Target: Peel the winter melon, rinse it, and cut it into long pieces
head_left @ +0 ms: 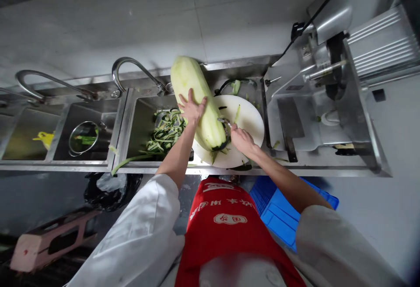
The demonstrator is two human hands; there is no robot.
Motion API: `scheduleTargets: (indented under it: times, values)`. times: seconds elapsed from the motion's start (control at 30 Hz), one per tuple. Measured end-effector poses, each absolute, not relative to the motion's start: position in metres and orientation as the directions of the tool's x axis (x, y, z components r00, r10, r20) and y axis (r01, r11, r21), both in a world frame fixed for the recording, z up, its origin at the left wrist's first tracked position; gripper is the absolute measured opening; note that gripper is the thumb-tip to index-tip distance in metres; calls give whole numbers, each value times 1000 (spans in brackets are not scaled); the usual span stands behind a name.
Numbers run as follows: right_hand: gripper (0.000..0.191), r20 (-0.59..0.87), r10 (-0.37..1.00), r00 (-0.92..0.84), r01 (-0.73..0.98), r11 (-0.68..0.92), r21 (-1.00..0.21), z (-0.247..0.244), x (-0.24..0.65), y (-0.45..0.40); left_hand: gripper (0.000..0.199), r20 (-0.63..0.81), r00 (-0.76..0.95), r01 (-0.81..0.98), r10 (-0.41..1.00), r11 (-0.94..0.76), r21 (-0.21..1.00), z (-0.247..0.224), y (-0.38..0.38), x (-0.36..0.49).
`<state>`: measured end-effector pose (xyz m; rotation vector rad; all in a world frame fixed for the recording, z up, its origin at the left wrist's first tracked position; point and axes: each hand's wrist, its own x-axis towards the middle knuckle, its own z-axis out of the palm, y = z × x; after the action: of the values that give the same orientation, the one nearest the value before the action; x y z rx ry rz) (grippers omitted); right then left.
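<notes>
A large, mostly peeled winter melon [192, 90] lies lengthwise on a round white cutting board [252, 114], its far end reaching past the board. Dark green skin still shows at its near end. Flat on the melon's upper side rests my left hand [192, 108], fingers spread wide. My right hand [242, 140] is closed around the handle of a metal peeler [224, 121], whose head is at the melon's right side near the lower end. Strips of green peel [166, 131] are heaped in the sink left of the board, and a few scraps lie on the board.
Behind the sink stands a curved faucet [131, 61]. A strainer [83, 138] with greens sits in the basin further left. On the right are a cleaver [290, 140], a clear plastic tub [303, 123] and a metal slicing machine [377, 42]. A blue crate [282, 217] is below the counter.
</notes>
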<state>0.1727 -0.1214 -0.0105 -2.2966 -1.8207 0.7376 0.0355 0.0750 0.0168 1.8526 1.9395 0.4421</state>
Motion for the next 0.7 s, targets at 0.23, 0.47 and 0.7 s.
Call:
scheduleTargets:
  times: [0.23, 0.47, 0.7]
  values:
    - [41, -459, 858, 231, 904, -364, -225, -9, 134, -180, 95, -59, -29, 873, 998, 54, 486, 13, 80, 38]
    - [36, -542, 819, 189, 835, -424, -350, -47, 109, -239, 91, -47, -23, 869, 999, 44, 493, 15, 80, 35]
    - [38, -402, 858, 318, 694, -500, -518, -46, 149, -196, 90, -7, -5, 873, 1000, 7, 487, 20, 74, 36]
